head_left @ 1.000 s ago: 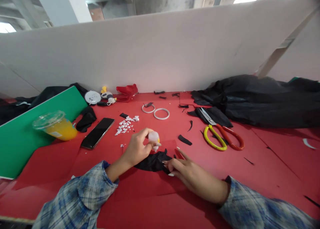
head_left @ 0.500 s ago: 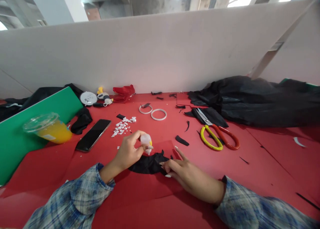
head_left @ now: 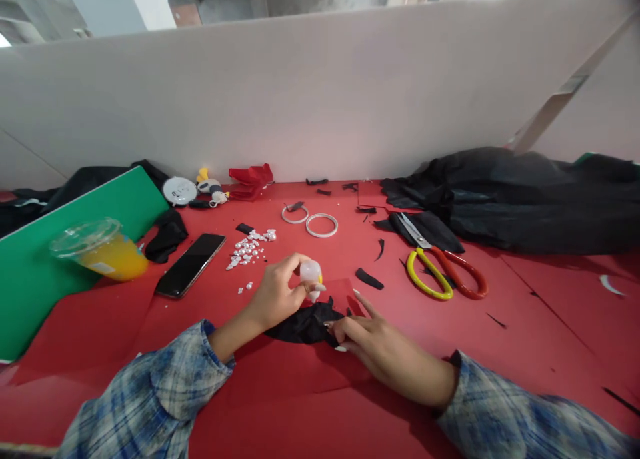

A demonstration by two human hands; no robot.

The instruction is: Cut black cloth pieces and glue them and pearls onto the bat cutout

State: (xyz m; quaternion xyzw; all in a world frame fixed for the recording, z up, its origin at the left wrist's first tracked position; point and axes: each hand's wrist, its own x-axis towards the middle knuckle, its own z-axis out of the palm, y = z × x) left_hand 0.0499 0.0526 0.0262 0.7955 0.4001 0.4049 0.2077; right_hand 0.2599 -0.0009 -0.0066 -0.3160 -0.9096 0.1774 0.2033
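Note:
My left hand (head_left: 278,293) is closed around a small translucent bottle (head_left: 311,271) with a yellow mark. The bottle's narrow tip points down, just above a curved piece of black fabric (head_left: 298,327); whether they touch I cannot tell. My right hand (head_left: 383,344) pinches the right end of this fabric, its index finger stretched out forward. Under the fabric lies a red sheet (head_left: 343,289), partly covered by the hands.
Scissors (head_left: 429,249) lie to the right beside a heap of black cloth (head_left: 530,202). White beads (head_left: 247,249), two white rings (head_left: 322,225) and black scraps (head_left: 369,278) lie ahead. At left are a phone (head_left: 191,265), a tilted orange drink cup (head_left: 113,257) and a green board (head_left: 30,279).
My left hand has moved the bottle a little to the right along the black fabric. My right hand keeps its pinch. The whole view has shifted slightly.

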